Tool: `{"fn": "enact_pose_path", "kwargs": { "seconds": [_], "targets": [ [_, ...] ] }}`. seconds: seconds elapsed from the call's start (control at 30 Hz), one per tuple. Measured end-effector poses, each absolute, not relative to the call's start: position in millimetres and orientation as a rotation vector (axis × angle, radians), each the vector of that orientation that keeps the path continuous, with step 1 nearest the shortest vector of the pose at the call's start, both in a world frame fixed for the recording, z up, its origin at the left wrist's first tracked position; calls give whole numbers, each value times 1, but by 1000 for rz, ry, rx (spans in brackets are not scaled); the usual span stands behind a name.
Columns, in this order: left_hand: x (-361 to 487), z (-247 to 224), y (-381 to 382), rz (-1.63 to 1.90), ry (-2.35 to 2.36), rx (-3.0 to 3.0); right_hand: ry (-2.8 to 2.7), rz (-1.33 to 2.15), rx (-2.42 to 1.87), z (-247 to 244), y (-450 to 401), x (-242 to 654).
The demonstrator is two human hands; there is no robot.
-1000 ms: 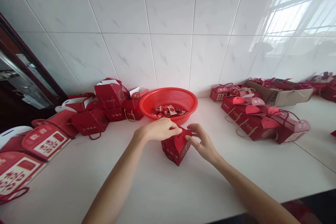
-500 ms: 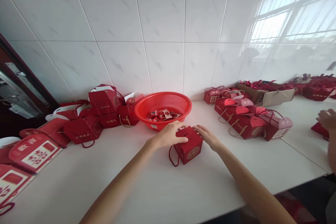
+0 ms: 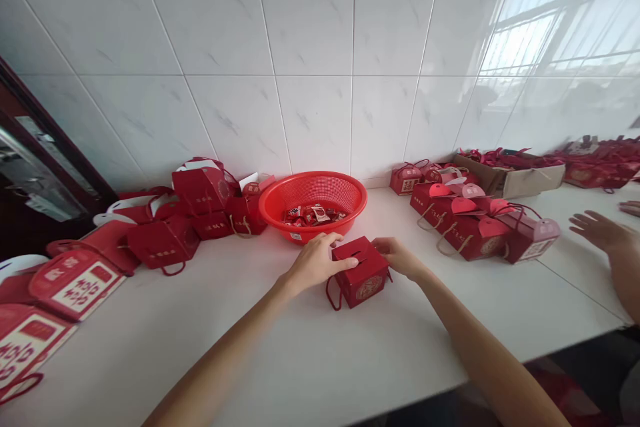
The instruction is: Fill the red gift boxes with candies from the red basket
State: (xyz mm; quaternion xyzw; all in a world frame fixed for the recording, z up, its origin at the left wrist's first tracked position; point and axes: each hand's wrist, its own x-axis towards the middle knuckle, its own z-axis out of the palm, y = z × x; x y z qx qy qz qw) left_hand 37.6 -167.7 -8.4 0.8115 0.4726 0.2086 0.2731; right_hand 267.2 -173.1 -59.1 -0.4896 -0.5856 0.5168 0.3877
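A small red box [image 3: 367, 280] with a slotted top and a round gold pattern stands on the white table, cord loops hanging at its sides. My left hand [image 3: 317, 261] grips its left side, the thumb lying on the top and the fingers behind. At the box's back right edge, my right hand [image 3: 397, 257] has its fingers curled in near the side cord; what its fingertips hold is hidden. Just behind the box sits a red plastic basket [image 3: 313, 190] with small wrapped packets [image 3: 315, 215] in it.
Several red boxes [image 3: 163, 243] are piled at the left, and more [image 3: 473, 233] stand at the right. A cardboard tray [image 3: 530, 180] of red items is at the back right. Another person's hands [image 3: 600, 230] are at the right edge. A tiled wall [image 3: 315, 120] runs behind.
My right hand's fingers have curled in at the box's right side, where they were stretched out before. The other person's hand has spread out over the table, and the red item near it is gone from view.
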Motion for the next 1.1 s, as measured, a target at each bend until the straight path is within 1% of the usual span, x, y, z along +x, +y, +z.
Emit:
{"fn": "enact_pose_path", "kwargs": {
  "seconds": [0.07, 0.17, 0.37, 0.63, 0.93, 1.1],
  "targets": [
    [39, -10, -167, 592, 1261, 2166, -1456, 1321, -1229, -56, -173, 271],
    [38, -11, -168, 566, 1298, 2133, -1356, 1319, -1091, -43, -175, 277],
    [35, -12, -170, 484, 1398, 2054, -1283, 1167, -825, -23, -187, 277],
    [35, -9, -171, 502, 1389, 2017, -1647, 1059, -944, -30, -191, 261],
    [34, -1, -165, 469, 1177, 1641, -1680, 1049, -962, -30, -191, 260],
    [30, 9, -168, 429, 1041, 1540, -1707, 1011, -995, -27, -193, 257]
  ]
}}
